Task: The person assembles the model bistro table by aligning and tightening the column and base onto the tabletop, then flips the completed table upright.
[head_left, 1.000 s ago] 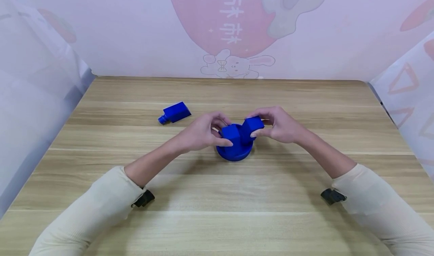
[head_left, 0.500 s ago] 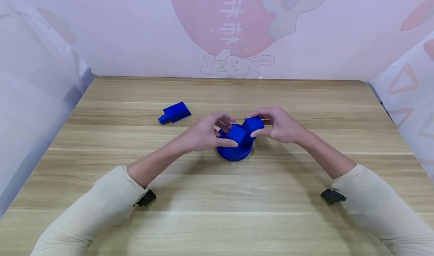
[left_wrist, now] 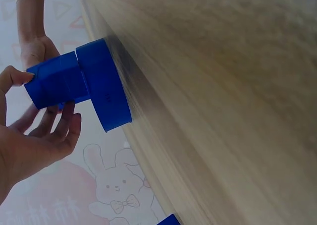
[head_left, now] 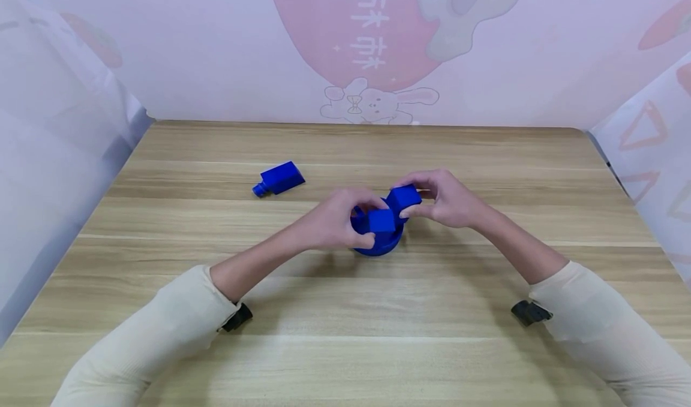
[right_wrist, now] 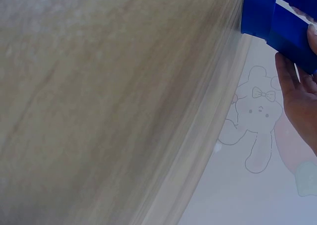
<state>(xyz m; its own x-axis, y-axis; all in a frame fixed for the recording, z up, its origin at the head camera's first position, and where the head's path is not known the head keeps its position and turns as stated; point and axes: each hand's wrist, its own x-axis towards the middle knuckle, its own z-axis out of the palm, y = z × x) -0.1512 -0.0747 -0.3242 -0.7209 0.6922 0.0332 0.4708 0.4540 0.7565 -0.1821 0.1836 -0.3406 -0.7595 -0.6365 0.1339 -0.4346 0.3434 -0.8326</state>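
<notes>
A round blue base (head_left: 379,252) stands on the wooden table, with two angular blue blocks rising from it. My left hand (head_left: 336,220) holds the nearer blue block (head_left: 381,221) between thumb and fingers. In the left wrist view, the thumb lies at the top end of this block (left_wrist: 55,80) and the fingers curl along its side, just off the base's wall (left_wrist: 106,88). My right hand (head_left: 447,200) pinches the other blue block (head_left: 405,196), which leans outward to the right. The lower ends of both blocks are hidden inside the base.
A similar blue block with a narrow ringed neck (head_left: 281,178) lies on its side at the back left of the wooden table (head_left: 345,317). A pale printed curtain (head_left: 216,53) stands behind the table's far edge, with white sheets at both sides.
My left hand has moved slightly right and toward me, its fingers closing in around the nearer block. That block has shifted and turned along with it. My right hand stays in place.
</notes>
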